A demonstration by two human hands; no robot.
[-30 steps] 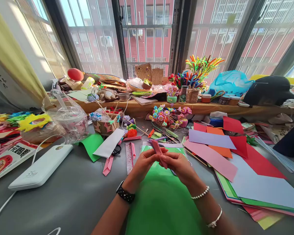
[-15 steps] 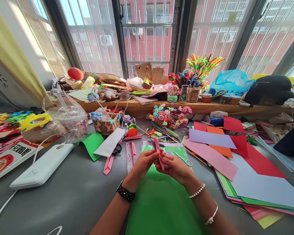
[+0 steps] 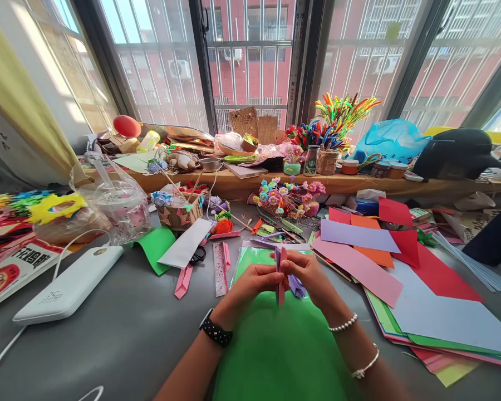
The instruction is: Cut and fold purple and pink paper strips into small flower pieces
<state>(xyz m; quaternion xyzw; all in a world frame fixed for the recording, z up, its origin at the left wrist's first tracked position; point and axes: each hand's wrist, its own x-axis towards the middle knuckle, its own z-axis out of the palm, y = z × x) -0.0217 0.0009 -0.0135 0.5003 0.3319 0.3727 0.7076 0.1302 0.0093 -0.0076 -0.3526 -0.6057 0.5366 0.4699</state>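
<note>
A: Where's the folded pink-and-purple paper piece [image 3: 281, 277]?

B: Held upright above the green sheet [image 3: 275, 345], at its far end. The left hand [image 3: 250, 284] and right hand [image 3: 311, 275] both pinch it, fingers closed tight on its middle.

A: And the clear ruler [image 3: 220, 267]?

B: Flat on the table, just left of that sheet.

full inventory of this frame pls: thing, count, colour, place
folded paper piece: 1, pink and lilac, pinched between both hands
green sheet: 1, green, under the hands
paper sheets: many, pink, lilac, orange, red, right of the hands
power bank: 1, white, cabled, left
ruler: 1, pink, left of the hands
paper flowers: cluster, mixed colours, below the sill
pipe cleaners: bunch, mixed, on the sill
table: 1, grey
left hand: watch on wrist
right hand: bracelets on wrist
</note>
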